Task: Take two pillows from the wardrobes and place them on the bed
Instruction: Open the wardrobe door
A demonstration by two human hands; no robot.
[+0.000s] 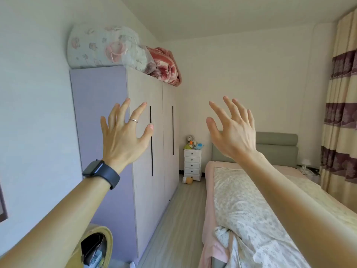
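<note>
The person is holding the left hand [123, 132] and the right hand [231, 130] up in front, fingers spread wide and gripping nothing. No pillow is showing anywhere. The wardrobe [143, 190] doors are sitting closed, so I am guessing the pillows are lying behind them, and the bed [241, 209] on the right is carrying only its floral cover. What is worrying me is the load on top: a bagged quilt [92, 47] and a red blanket [166, 64] are sitting right at the front edge above the doors, and a hard tug on the slim black handles [172, 130] could be shaking them down. The aisle between wardrobe and bed is looking narrow, so a swinging door may be blocking the way. The soft toy [187, 179] lying on the floor is inviting a stumble once the arms are full.
</note>
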